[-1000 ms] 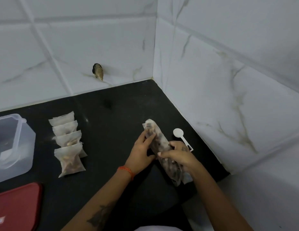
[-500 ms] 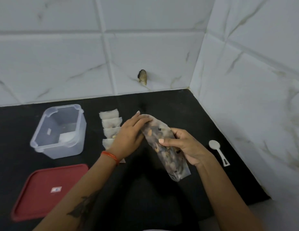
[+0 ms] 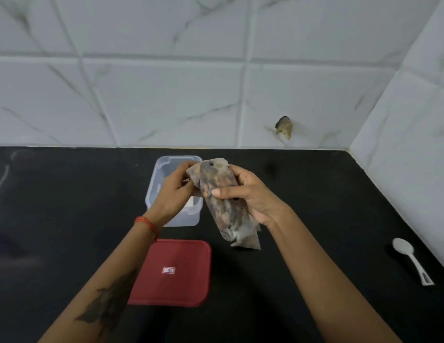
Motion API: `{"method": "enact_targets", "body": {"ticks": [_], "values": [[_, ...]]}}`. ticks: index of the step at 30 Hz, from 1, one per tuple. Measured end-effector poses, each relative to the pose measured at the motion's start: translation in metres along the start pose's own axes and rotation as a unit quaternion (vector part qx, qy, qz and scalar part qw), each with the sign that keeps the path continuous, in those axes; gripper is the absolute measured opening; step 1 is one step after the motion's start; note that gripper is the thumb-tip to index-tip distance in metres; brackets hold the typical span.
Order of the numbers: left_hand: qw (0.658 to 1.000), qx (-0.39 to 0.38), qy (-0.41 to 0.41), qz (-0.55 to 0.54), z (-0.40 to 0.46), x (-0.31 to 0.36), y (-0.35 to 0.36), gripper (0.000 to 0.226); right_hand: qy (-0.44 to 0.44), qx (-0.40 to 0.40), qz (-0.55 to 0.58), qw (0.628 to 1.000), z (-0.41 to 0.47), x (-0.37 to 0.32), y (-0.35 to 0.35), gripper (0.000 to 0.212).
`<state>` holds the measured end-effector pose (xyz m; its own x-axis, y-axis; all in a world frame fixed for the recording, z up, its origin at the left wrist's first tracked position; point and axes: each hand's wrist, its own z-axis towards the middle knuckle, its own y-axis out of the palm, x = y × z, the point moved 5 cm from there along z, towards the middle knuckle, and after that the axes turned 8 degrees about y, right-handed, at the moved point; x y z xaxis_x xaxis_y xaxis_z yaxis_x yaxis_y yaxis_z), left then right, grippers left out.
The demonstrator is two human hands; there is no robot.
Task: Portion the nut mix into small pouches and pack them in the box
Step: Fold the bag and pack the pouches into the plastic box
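Observation:
I hold the long clear bag of nut mix [image 3: 224, 209] above the black counter, tilted with its folded top away from me. My right hand [image 3: 250, 194] wraps round its middle with the thumb across the front. My left hand [image 3: 174, 191] pinches the bag's top edge. Behind my left hand stands the clear plastic box [image 3: 188, 217], with something white inside it. Its red lid [image 3: 171, 273] lies flat on the counter in front of the box. The small filled pouches are hidden behind the bag and my hands, apart from a corner [image 3: 257, 227] below the bag.
A white plastic scoop [image 3: 411, 259] lies on the black counter [image 3: 67, 206] at the right, near the side wall. White marble-look tiles form the back and right walls, with a chipped hole [image 3: 284, 127] in the back wall.
The view swung left, so the box and lid now sit under my hands. Both hands carried the nut bag leftward and raised it over the box; the pouches went out of sight.

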<state>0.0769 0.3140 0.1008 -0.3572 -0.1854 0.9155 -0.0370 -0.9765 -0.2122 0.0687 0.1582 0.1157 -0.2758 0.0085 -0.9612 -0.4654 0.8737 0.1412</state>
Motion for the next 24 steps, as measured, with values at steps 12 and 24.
{"method": "enact_targets", "body": {"ticks": [12, 24], "values": [[0.97, 0.101, -0.188, -0.117, 0.033, -0.04, -0.076, 0.033, 0.006, 0.175, -0.112, 0.978, 0.113, -0.008, 0.047, 0.06], [0.96, 0.103, -0.248, 0.077, 0.046, -0.089, -0.068, 0.005, 0.048, 0.19, -0.453, 0.87, 0.138, 0.013, 0.06, 0.019]]}}
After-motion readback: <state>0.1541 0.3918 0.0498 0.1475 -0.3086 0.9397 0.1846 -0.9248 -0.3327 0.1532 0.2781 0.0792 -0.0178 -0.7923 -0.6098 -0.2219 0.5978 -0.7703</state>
